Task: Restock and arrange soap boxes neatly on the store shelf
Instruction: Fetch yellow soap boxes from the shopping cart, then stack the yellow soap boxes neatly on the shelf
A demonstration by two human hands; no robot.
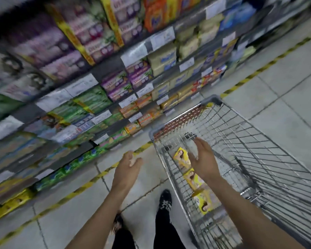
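While both forearms reach forward, black shoes [165,200] stand just left of the wire cart [258,150]. Left hand [127,168] hangs outside the cart's left wall, fingers loosely bent, empty. Right hand [203,159] is over the cart basket, fingers straight, holding nothing. Under it, three yellow soap boxes [192,178] lie in a row along the cart's left wall. Striped floor tape [90,184] runs left of the cart; past it stand the stocked shelves [97,97], blurred.
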